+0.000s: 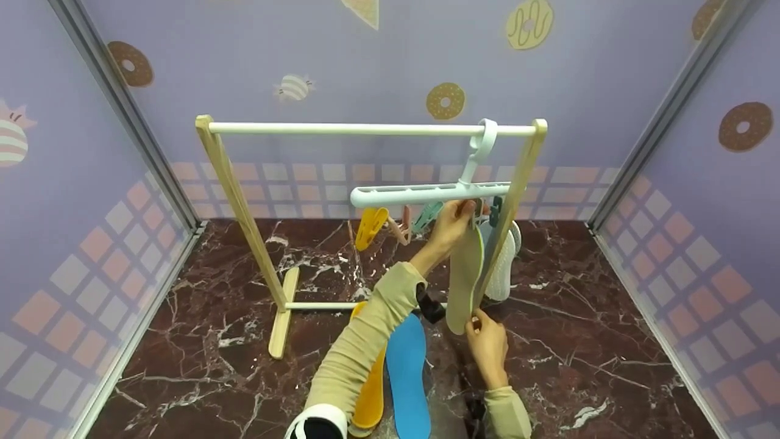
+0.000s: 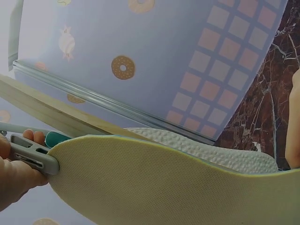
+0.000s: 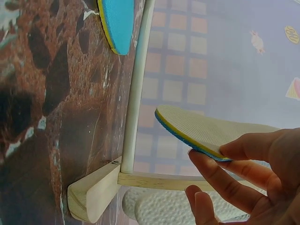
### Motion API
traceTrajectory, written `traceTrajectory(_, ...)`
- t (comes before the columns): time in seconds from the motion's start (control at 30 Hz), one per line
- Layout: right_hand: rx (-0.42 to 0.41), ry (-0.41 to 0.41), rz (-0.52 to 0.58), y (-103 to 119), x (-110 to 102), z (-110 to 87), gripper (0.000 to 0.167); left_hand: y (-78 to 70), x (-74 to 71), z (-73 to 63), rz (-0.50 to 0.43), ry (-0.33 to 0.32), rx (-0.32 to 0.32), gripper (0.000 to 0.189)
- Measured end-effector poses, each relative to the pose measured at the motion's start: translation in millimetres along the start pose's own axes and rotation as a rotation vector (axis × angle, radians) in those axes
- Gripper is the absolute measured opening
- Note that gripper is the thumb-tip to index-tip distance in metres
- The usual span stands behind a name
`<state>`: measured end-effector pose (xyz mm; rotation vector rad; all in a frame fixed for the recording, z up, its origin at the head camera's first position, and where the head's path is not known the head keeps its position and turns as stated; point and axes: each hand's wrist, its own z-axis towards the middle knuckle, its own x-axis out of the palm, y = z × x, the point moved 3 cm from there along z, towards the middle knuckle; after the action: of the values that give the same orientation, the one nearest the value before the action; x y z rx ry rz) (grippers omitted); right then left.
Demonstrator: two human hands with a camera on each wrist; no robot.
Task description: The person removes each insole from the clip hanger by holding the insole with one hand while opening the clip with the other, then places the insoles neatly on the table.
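A beige insole with a yellow-and-blue edge hangs upright below the white hanger. My left hand pinches a grey clip at the insole's upper end; in the left wrist view the clip's tip overlaps that end. Lower down, my right hand pinches the insole's edge between thumb and fingers, as the right wrist view also shows. White bumpy insoles hang just behind, near a dark green clip. Yellow, pink and light green clips dangle to the left.
The hanger hooks over the white rail of a wooden rack, whose right post stands close beside the insoles. An orange insole and a blue insole lie on the dark marbled tabletop. Patterned panels enclose the back and sides.
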<state>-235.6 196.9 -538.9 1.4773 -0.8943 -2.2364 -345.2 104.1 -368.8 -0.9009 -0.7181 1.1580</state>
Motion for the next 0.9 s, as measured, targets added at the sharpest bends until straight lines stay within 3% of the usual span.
traceTrajectory(0.23, -0.010, -0.019, -0.003, -0.8, 0.4, -0.5, 0.008, -0.8, 0.1, 0.6, -0.040, -0.012, -0.045, 0.030)
traceTrajectory(0.9, -0.005, -0.014, -0.002, -3.5, 1.0, -2.5, 0.012, 2.4, 3.1, 0.8, -0.116, -0.017, -0.055, 0.031)
